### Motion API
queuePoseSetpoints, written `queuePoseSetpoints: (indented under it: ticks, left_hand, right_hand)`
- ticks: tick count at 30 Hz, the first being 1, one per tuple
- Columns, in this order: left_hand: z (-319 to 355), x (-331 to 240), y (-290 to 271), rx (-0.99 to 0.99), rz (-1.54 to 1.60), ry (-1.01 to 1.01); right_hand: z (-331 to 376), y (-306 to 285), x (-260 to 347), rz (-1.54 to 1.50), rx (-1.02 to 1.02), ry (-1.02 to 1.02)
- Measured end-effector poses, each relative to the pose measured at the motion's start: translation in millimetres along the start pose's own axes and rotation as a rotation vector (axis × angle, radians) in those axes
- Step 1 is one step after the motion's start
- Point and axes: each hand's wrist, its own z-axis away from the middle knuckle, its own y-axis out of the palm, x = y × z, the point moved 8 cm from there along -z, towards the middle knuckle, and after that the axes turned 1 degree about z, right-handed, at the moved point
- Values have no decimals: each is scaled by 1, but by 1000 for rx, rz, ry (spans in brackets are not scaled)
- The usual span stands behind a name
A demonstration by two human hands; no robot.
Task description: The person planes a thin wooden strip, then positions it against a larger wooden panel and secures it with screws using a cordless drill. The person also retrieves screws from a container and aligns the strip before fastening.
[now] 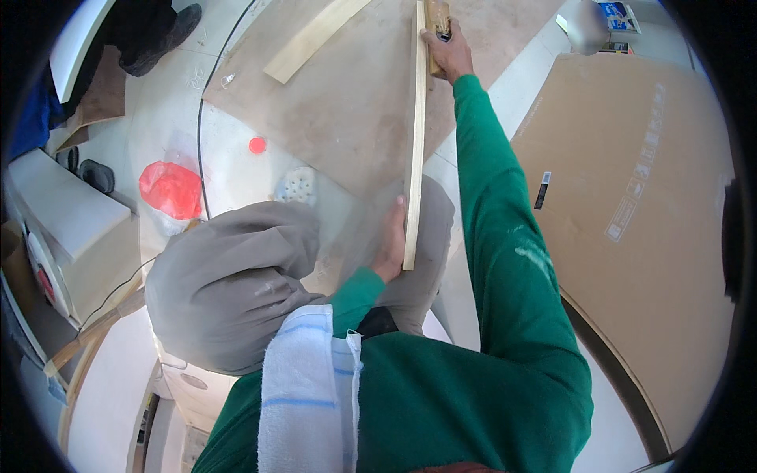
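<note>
A long, pale wooden strip point(415, 150) runs from my lap up past the top of the view, its narrow edge facing up. Around its near end my left hand point(389, 246) is closed, thumb along the left face; the other fingers are partly hidden. At the far end, my right hand point(451, 55) grips what looks like a wooden hand plane point(436, 14), a wooden body with a dark slot, against the strip's right side. My right arm is stretched out; my left one is bent close to my body.
A wooden board point(315, 38) lies on a brown sheet point(355, 102). Left of it are a black cable point(199, 118), a red lid point(257, 145) and a red bag point(170, 191). A large cardboard box point(623, 173) stands right. Another person's shoe point(162, 41) shows upper left.
</note>
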Motion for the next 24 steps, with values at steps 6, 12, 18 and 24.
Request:
queuePoseSetpoints:
  ticks: [6,12,18,24]
  left_hand:
    - [2,-8,4,57,29,-20]
    - [19,-23,21,168,246,-65]
    - [23,-42,25,145,81,2]
    - [24,-40,24,117,49,-21]
  right_hand:
    - [38,-19,-26,-270,11,43]
    - [128,-10,-88,106,-72,327]
    - [171,-29,-48,365,-263,34]
    - [235,-35,27,-189,50,-30]
